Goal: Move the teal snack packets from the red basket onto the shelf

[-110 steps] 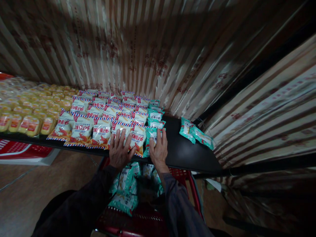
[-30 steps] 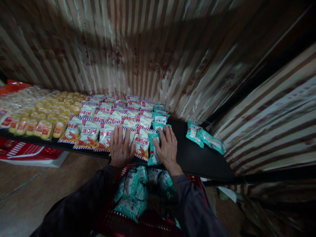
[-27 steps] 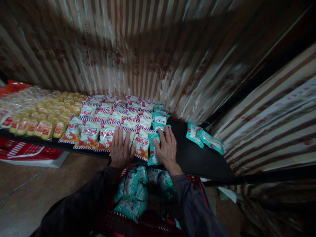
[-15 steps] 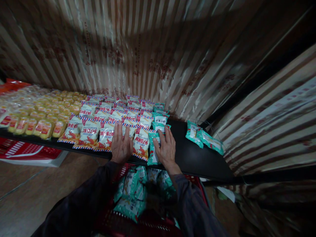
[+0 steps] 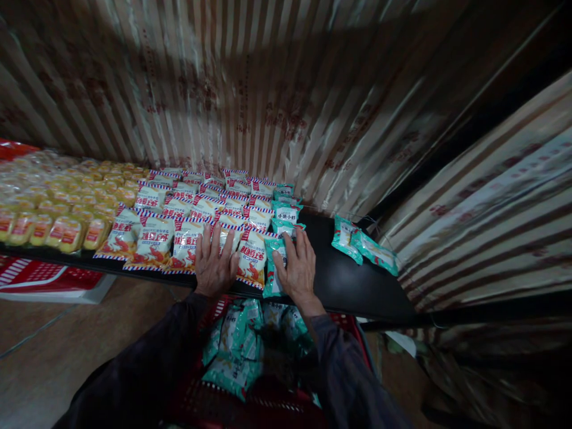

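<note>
My left hand lies with its fingers stretched over the front row of white-and-orange snack bags. Under my right hand is a teal snack bag at the shelf's front; the spread fingers rest on it, and part of the bag is hidden. Behind it, more teal snack bags form a column going back along the right side of the white-and-orange ones. Two teal packets lie apart, farther right on the black shelf.
A red basket holding several teal bags stands below the shelf's front edge, between my forearms. Yellow packaged snacks fill the shelf's left part. Another red basket sits beneath it. Striped wrapping covers the back.
My left hand's fingers are slightly more spread on the bags. My right hand stays on the front teal bag. The whole view has shifted a little, moving things leftward.
</note>
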The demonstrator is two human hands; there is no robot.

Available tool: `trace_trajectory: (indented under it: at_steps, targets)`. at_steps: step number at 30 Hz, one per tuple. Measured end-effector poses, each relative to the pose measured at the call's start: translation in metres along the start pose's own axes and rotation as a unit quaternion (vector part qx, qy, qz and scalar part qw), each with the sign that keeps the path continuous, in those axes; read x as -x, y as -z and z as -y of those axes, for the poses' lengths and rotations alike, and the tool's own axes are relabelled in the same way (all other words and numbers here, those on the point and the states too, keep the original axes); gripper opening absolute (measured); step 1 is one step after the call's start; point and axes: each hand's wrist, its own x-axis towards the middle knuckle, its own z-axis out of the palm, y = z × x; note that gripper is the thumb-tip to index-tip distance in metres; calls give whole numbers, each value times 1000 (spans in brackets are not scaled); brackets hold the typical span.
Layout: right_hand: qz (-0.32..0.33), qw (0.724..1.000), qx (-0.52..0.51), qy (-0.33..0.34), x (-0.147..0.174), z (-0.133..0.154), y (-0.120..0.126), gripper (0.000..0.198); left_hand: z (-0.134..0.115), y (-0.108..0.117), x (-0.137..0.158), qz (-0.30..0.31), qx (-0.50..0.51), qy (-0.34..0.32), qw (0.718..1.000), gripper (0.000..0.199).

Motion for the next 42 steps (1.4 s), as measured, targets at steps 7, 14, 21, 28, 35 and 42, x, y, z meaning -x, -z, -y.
trace_trajectory:
  at_steps: [7, 14, 21, 28, 35, 42]
  targets:
    - [6, 1000, -4, -13, 0, 2, -3, 47, 1, -2, 1, 19, 4, 7, 1000, 55]
    - [-13, 1000, -10, -8, 10, 2, 3, 55, -1, 5, 2, 5, 8, -5, 1000, 57]
    - [8, 1000, 0, -16, 16, 3, -1, 54, -12, 11, 3, 3, 22, -50, 998, 53]
    - [-5, 1000, -11, -23, 20, 2, 0, 60, -31, 11, 9, 34, 38, -69, 996, 53]
    - [1, 999, -19, -35, 23, 1, -3, 60, -21, 6, 9, 36, 41, -47, 997, 59]
    - [14, 998, -37, -46, 24, 1, -4, 60, -21, 5, 9, 60, 46, -38, 996, 60]
